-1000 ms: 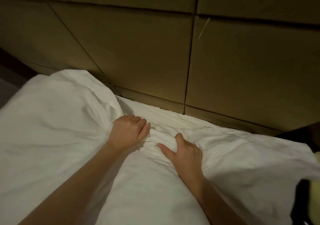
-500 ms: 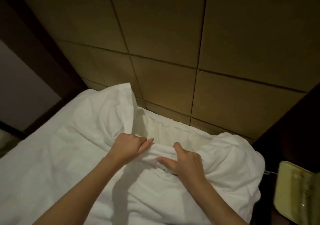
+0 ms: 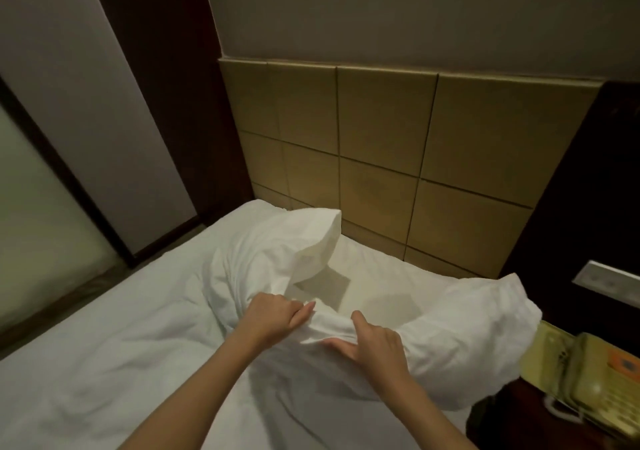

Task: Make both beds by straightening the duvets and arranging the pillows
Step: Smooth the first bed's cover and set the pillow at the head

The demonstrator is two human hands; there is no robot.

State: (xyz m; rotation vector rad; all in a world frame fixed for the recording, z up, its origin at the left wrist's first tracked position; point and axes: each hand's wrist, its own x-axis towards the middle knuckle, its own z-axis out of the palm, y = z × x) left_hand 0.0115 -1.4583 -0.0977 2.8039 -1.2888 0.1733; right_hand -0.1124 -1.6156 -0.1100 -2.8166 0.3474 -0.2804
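Observation:
A white duvet (image 3: 114, 356) covers the bed below me, and its top edge is bunched and lifted off the sheet (image 3: 349, 287) near the headboard. My left hand (image 3: 268, 318) grips the gathered edge, fingers curled round the fabric. Just to the right, my right hand (image 3: 372, 344) holds the same edge, thumb on top and fingers underneath. A raised fold (image 3: 304, 231) of the duvet stands up on the left, and another bulge (image 3: 478, 328) hangs to the right. I cannot tell whether a pillow lies under the folds.
A tan padded headboard (image 3: 398, 159) stands behind the bed. To the right is a dark nightstand with a yellow-green telephone (image 3: 588, 377). A wall socket plate (image 3: 606, 281) sits above it. Dark wood frames and a frosted panel (image 3: 38, 221) run along the left.
Both hands have pulled the bunched duvet edge back from the headboard and lifted it, baring the sheet. My view has drawn back and risen, showing the whole headboard and telephone.

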